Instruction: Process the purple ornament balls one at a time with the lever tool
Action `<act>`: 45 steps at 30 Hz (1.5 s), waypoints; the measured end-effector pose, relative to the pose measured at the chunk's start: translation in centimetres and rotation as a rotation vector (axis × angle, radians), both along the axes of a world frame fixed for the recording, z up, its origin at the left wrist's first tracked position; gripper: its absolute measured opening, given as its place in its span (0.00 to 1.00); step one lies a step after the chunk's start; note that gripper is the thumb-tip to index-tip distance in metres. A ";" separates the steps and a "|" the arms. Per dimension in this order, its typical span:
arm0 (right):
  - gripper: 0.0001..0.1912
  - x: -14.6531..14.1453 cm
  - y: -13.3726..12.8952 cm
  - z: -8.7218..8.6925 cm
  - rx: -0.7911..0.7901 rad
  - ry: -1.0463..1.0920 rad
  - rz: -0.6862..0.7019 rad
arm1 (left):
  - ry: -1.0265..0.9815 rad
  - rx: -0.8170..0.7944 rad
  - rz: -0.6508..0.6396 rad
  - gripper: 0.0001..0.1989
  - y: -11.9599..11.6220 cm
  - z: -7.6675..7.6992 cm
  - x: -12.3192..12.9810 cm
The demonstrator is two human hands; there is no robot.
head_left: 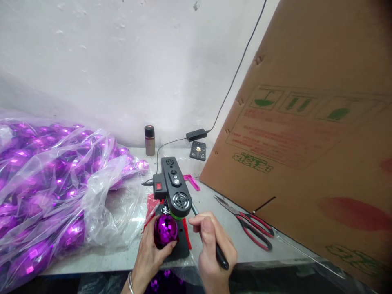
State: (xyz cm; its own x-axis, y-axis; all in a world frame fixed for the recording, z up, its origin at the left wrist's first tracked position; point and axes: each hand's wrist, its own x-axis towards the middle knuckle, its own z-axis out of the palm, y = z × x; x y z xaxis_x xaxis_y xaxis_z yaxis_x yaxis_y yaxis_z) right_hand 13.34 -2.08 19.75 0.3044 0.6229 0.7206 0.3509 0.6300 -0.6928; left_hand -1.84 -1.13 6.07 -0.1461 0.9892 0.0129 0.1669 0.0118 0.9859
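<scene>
A shiny purple mirrored ball [166, 230] sits under the head of a small black machine [175, 183] with a red switch. Fingers and thumb of my left hand [151, 249] are wrapped around the ball's left and near sides. Just to the right, my right hand [216, 247] grips a thin tool with a black handle [221, 256]; its grey shaft points up and left beside the machine's head. The tool's tip is hidden, so I cannot tell its kind. Beneath the ball lies the machine's black base [183, 245], with red strips around it.
A clear plastic bag [104, 196] of purple balls fills the left. Red-and-black scissors [254, 226] lie at right, before a large cardboard box [306, 143]. Behind stand a black-capped bottle [150, 143], a power adapter [197, 134] and a dark card [197, 151]. Pink strip pieces [192, 182] lie nearby.
</scene>
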 end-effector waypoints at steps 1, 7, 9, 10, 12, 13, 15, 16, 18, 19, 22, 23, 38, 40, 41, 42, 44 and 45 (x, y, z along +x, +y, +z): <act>0.22 0.0 0.0 -0.1 0.004 0.000 -0.004 | 0.025 0.016 -0.006 0.38 0.0 -0.1 0.2; 0.23 0.0 0.0 -0.4 0.001 -0.009 -0.021 | 0.040 0.063 0.014 0.37 0.2 -0.8 0.7; 0.24 -0.1 0.1 -0.3 -0.008 -0.006 -0.033 | 0.032 0.060 0.006 0.38 0.2 -0.8 0.7; 0.24 -0.1 0.1 -0.2 -0.013 -0.005 -0.041 | 0.028 0.054 0.000 0.38 0.2 -0.8 0.7; 0.25 -0.1 0.1 -0.1 -0.026 -0.003 -0.049 | 0.023 0.037 -0.015 0.38 0.2 -0.7 0.5; 0.25 -0.2 0.1 0.1 -0.030 -0.003 -0.047 | 0.024 0.031 -0.024 0.38 0.2 -0.6 0.4; 0.24 -0.2 0.2 0.2 -0.029 -0.003 -0.035 | 0.027 0.030 -0.036 0.38 0.1 -0.6 0.3; 0.24 -0.2 0.2 0.3 -0.030 -0.002 -0.032 | 0.026 0.031 -0.040 0.38 0.1 -0.5 0.3; 0.24 -0.2 0.2 0.3 -0.036 0.000 -0.039 | 0.016 0.029 -0.039 0.38 0.1 -0.5 0.3; 0.25 -0.2 0.3 0.4 -0.039 0.001 -0.045 | 0.009 0.023 -0.033 0.39 0.1 -0.5 0.3; 0.25 -0.2 0.4 0.5 -0.029 0.004 -0.044 | 0.005 0.005 -0.011 0.39 0.2 -0.5 0.6; 0.25 -0.2 0.4 0.6 -0.019 0.005 -0.039 | 0.010 0.005 -0.008 0.39 0.3 -0.5 0.6; 0.26 0.0 0.2 -0.7 -0.106 0.074 -0.014 | 0.021 0.022 -0.055 0.38 0.7 -1.6 1.8; 0.26 -0.4 0.0 -0.8 -0.142 0.122 -0.013 | 0.012 -0.008 -0.063 0.39 0.8 -1.9 2.0; 0.27 -0.6 -0.2 -0.8 -0.162 0.154 -0.018 | 0.006 -0.020 -0.060 0.40 0.9 -2.0 2.1; 0.27 -0.9 -0.4 -0.9 -0.179 0.185 -0.026 | 0.002 -0.027 -0.051 0.41 0.9 -2.1 2.2; 0.27 -1.3 -0.7 -1.3 -0.194 0.230 -0.040 | -0.009 -0.032 -0.026 0.42 1.1 -2.2 2.3; 0.27 -1.4 -0.8 -1.5 -0.197 0.241 -0.046 | -0.013 -0.032 -0.017 0.42 1.1 -2.2 2.4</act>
State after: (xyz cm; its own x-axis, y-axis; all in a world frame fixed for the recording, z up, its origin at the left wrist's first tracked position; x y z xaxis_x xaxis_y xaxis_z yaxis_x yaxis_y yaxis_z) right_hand 11.91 -2.93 18.20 0.4825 0.7252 0.4913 0.1868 0.4628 -0.8666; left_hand 0.56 -0.02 3.88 -0.1296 0.9914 -0.0207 0.1546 0.0408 0.9871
